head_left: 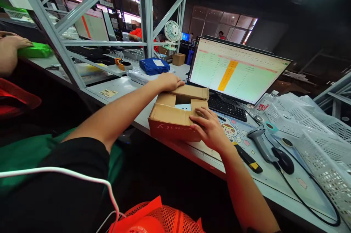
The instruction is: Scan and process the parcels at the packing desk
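Note:
A brown cardboard box sits at the table's near edge, its top flaps folded partly inward. Through the gap between them a white item shows, its kind unclear. My left hand reaches across and holds the box's far left corner, its fingers closed along the far flap. On the near right, my right hand grips the box by its flap, fingers bent on top and thumb towards the front side. Printed lettering runs along the box's front, partly covered by the right hand.
A monitor and keyboard stand behind the box. To the right lie a yellow-black box cutter, a barcode scanner, a mouse and white baskets. A blue package lies behind. Left, beyond a metal post, another person's hand touches a green package.

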### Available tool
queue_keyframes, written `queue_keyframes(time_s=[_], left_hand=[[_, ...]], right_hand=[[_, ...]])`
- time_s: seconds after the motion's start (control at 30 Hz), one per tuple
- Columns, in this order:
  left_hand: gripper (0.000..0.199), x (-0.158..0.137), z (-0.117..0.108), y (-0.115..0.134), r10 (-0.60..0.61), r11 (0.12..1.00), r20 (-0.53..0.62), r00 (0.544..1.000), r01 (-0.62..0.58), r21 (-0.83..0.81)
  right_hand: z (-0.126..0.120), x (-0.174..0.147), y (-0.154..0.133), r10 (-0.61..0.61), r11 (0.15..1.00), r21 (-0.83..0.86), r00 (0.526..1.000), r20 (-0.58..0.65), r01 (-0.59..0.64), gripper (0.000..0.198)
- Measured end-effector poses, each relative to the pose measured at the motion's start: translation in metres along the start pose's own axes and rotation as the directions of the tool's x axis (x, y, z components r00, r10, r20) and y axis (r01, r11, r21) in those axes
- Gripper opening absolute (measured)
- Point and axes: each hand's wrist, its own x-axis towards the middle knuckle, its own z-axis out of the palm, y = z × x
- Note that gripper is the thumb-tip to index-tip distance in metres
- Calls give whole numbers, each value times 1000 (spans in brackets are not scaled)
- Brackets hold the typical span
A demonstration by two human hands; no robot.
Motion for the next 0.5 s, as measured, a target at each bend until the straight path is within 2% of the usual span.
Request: queue_keyframes(time_s=[0.13, 0.27, 0.33, 0.5], left_hand=[[59, 10, 30, -3, -17, 996, 110, 994, 26, -82], [62, 15, 40, -8, -39, 996, 118, 992, 48, -76], [62, 19, 42, -9, -40, 996, 106, 994, 49, -80], [54, 30, 51, -10, -6, 993, 56, 998, 13, -115]], right_hand=[[-15, 29, 1, 126, 992, -40, 974, 187, -120, 35], [-31, 55, -7, 216, 973, -142, 934, 283, -182, 72], [-35, 57, -15, 231, 960, -219, 932, 278, -173, 79], [-32, 47, -23, 197, 958, -257, 948, 251, -131, 53]])
